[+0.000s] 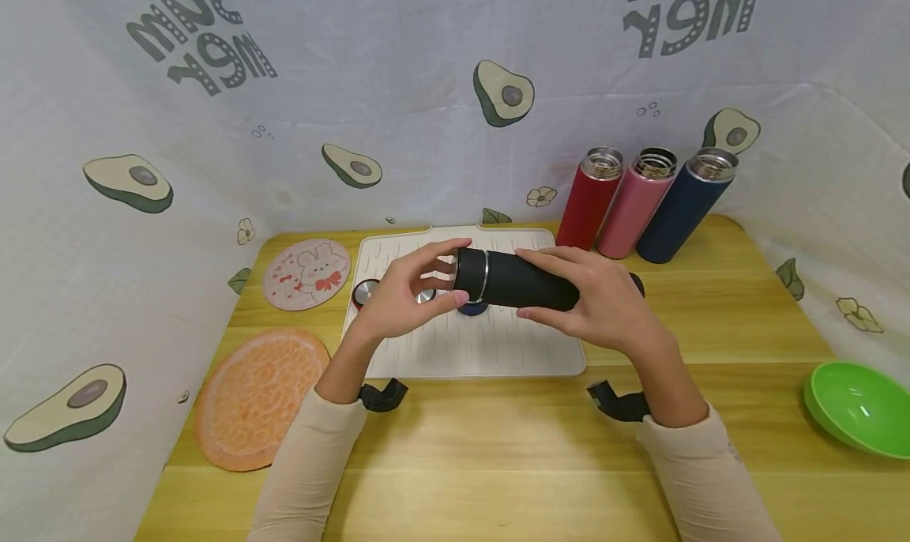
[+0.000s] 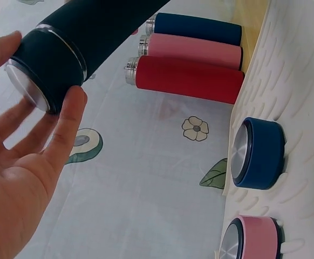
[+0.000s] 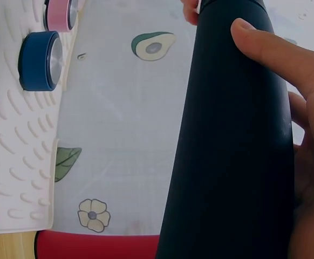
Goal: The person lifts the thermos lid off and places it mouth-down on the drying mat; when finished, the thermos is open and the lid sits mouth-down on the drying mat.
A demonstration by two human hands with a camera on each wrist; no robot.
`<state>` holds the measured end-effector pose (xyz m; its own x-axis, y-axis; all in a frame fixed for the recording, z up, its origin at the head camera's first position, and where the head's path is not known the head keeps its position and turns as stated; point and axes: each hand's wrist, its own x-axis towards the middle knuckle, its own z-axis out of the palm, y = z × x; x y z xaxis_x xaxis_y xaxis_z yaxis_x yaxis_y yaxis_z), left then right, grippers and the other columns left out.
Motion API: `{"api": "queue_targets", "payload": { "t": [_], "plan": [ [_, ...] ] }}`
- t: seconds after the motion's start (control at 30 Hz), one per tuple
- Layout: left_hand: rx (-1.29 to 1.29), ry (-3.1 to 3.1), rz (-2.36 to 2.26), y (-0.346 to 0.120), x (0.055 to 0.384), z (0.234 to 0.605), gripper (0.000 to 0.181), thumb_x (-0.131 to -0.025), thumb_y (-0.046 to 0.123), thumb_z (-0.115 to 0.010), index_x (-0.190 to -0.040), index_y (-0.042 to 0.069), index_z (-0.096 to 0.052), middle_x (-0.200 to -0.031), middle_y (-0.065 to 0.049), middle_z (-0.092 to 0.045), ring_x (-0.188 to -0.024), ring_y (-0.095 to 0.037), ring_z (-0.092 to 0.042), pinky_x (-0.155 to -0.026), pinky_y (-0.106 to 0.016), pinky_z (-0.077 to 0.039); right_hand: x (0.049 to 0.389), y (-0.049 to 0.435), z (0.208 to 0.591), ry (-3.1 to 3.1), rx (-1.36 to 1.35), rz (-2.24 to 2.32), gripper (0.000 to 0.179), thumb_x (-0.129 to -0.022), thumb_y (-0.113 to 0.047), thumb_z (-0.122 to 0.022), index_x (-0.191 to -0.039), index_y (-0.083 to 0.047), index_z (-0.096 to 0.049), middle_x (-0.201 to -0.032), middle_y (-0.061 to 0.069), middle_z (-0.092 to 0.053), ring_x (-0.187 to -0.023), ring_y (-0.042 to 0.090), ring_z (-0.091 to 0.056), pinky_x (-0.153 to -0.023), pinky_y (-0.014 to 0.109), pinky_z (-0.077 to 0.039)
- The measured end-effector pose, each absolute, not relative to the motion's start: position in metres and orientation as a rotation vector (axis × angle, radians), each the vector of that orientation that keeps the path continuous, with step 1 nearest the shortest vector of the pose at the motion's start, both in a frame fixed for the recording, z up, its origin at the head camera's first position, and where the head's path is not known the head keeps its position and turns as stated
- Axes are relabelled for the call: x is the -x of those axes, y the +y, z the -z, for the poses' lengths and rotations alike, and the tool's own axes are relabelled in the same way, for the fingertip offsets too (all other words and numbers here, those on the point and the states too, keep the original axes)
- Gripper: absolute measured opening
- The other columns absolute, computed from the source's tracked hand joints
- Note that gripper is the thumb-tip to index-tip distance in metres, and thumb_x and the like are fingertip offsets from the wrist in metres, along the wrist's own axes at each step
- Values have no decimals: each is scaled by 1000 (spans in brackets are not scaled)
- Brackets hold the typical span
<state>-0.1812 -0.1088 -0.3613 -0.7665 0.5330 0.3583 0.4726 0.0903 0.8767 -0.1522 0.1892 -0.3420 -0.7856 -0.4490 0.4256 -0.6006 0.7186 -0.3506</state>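
A black insulated bottle lies almost level in the air above a white ridged mat. My right hand grips its body, thumb along the near side in the right wrist view. At the other end, my left hand holds the bottle's black lid between thumb and fingertips. A thin silver ring marks where lid and body meet. On the mat below sit a blue lid, a pink lid and a red-rimmed lid, partly hidden by my left hand in the head view.
Lidless red, pink and navy bottles stand at the back right. A green bowl is at the right edge. To the left lie a round rabbit coaster and an orange-slice placemat. Patterned cloth hangs behind.
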Motion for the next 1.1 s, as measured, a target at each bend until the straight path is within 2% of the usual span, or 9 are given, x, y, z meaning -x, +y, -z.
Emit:
{"api": "queue_targets", "payload": {
  "t": [0.13,0.27,0.33,0.4,0.53,0.6,0.67,0.8,1.1],
  "plan": [
    [-902,2401,-1751,-108,181,361,56,-95,36,-75,-146,21,-58,-130,-7,-66,-104,-20,-71,-97,-38,-60,153,188,342,-2609,-817,-670,78,-71,-43,-94,-142,-28,-64,-128,11,-69,-104,30,-66,-77,44,-61],
    [-796,2509,-1695,-108,180,361,74,-88,71,-66,-142,21,-61,-122,-6,-71,-99,-17,-73,-95,-42,-61,154,187,343,-2611,-822,-658,79,-72,-44,-93,-143,-28,-63,-130,11,-69,-105,30,-66,-78,45,-61],
    [-812,2500,-1700,-107,181,362,80,-85,76,-64,-145,23,-58,-126,-6,-69,-103,-18,-72,-95,-42,-61,154,187,343,-2610,-822,-659,79,-72,-44,-93,-143,-29,-63,-129,11,-69,-105,30,-66,-78,45,-61],
    [-886,2448,-1727,-107,182,362,77,-88,67,-69,-150,25,-53,-137,-4,-64,-114,-19,-69,-99,-41,-59,154,188,343,-2607,-819,-667,79,-71,-43,-94,-143,-28,-64,-129,11,-69,-105,30,-66,-77,45,-61],
    [-1115,2321,-1754,-110,184,362,80,-86,27,-85,-155,24,-45,-156,2,-47,-135,-19,-55,-107,-40,-54,154,188,343,-2607,-818,-677,79,-70,-41,-94,-142,-27,-64,-129,12,-69,-104,31,-66,-77,45,-62],
    [-1208,2275,-1757,-111,184,362,79,-83,10,-85,-152,19,-48,-158,2,-45,-140,-19,-50,-108,-40,-54,154,188,342,-2605,-824,-685,79,-70,-40,-95,-142,-27,-65,-128,13,-69,-104,31,-67,-77,45,-62],
    [-1261,2236,-1771,-111,184,361,73,-83,1,-82,-148,14,-53,-156,0,-47,-139,-19,-49,-106,-41,-55,154,188,342,-2605,-832,-690,79,-70,-40,-95,-141,-27,-65,-128,12,-69,-103,31,-67,-77,45,-61],
    [-1255,2190,-1819,-111,183,360,65,-84,-5,-78,-144,10,-57,-149,-4,-54,-133,-20,-55,-101,-40,-58,154,188,342,-2608,-843,-695,79,-70,-41,-95,-142,-28,-64,-128,12,-69,-103,30,-67,-76,44,-60],
    [-1063,2264,-1868,-108,182,361,66,-87,5,-78,-149,12,-54,-139,-9,-60,-113,-27,-66,-97,-37,-60,153,187,343,-2588,-815,-669,78,-70,-42,-95,-141,-26,-65,-129,12,-69,-107,31,-66,-79,47,-62]
  ]
}}
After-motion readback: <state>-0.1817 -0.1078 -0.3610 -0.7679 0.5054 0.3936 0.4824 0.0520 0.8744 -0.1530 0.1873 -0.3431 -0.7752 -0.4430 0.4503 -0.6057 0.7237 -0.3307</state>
